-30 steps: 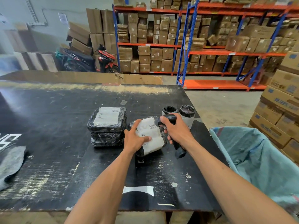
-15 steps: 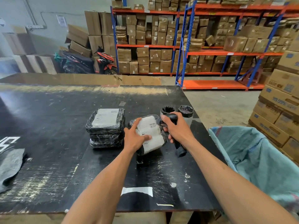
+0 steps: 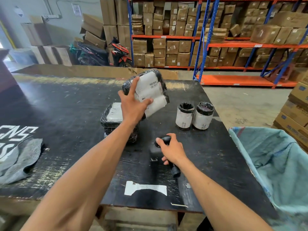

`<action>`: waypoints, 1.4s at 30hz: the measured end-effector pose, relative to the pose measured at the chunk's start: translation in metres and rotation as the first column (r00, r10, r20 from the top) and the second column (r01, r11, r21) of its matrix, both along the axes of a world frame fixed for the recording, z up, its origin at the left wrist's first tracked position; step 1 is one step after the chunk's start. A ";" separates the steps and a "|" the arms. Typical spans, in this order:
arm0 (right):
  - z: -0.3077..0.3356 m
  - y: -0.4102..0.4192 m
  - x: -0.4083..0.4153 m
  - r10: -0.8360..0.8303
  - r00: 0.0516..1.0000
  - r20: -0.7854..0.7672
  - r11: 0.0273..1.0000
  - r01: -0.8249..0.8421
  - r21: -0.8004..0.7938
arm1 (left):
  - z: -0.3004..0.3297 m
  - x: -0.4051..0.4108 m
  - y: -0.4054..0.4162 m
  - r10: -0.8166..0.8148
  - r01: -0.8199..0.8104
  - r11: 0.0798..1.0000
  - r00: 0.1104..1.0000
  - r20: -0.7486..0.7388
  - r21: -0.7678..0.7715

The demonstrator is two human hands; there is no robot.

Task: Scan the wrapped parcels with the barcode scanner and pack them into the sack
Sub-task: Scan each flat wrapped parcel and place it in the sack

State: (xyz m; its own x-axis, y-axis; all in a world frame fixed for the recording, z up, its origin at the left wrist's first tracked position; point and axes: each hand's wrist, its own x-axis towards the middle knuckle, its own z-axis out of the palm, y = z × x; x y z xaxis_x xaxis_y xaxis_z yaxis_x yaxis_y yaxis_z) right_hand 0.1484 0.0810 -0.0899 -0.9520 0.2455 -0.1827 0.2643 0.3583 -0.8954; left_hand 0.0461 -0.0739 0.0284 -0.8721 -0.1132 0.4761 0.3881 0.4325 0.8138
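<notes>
Left hand (image 3: pixel 133 107) grips a wrapped parcel (image 3: pixel 150 92), lifted off the black worktop (image 3: pixel 66 114), label facing camera. Right hand (image 3: pixel 172 150) wraps round the barcode scanner (image 3: pixel 164 148), low over the worktop. Stacked parcels (image 3: pixel 115 120) under the left wrist; two cylindrical parcels (image 3: pixel 194 115) upright beyond the scanner. Blue sack (image 3: pixel 275 164) open at the right edge.

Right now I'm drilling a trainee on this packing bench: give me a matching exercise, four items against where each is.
Items:
1. lifted parcel
2. barcode scanner
3. two cylindrical parcels
4. sack

Places:
A. standing upright on the table
B. open beside the table's right edge
C. in the left hand, raised off the table
D. in the right hand, low over the table

Pairs: 1-C, 2-D, 3-A, 4-B
</notes>
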 end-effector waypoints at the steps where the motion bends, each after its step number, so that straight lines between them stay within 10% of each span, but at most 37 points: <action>1: -0.005 -0.009 -0.003 0.020 0.999 0.028 0.997 -0.022 0.068 | 0.003 0.001 -0.003 0.005 -0.005 1.000 1.000 -0.006 0.018; 14: -0.014 -0.032 -0.016 0.039 0.989 0.146 0.839 -0.111 0.533 | -0.021 0.017 -0.024 -0.015 0.013 0.998 1.000 0.025 0.063; 24: 0.043 0.111 -0.008 -0.131 0.933 -0.336 0.990 0.141 0.005 | -0.040 0.010 0.038 -0.297 0.297 0.955 0.951 0.087 0.002; 32: 0.056 0.209 0.022 0.050 0.909 -0.414 0.991 0.008 0.136 | -0.050 0.026 0.154 -0.666 0.646 0.746 0.719 0.198 0.163; 42: 0.025 0.372 0.073 -0.106 0.910 -0.401 0.981 0.161 0.107 | -0.075 0.054 0.331 -0.778 0.817 0.567 0.487 0.398 0.109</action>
State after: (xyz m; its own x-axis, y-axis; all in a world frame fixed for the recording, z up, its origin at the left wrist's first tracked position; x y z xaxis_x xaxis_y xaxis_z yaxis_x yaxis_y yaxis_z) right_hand 0.2210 0.4530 -0.0647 -0.8964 0.3713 0.2420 -0.0442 0.4686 -0.8823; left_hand 0.1000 0.2575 -0.0466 -0.6645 0.7435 0.0746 0.2899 0.1645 0.9428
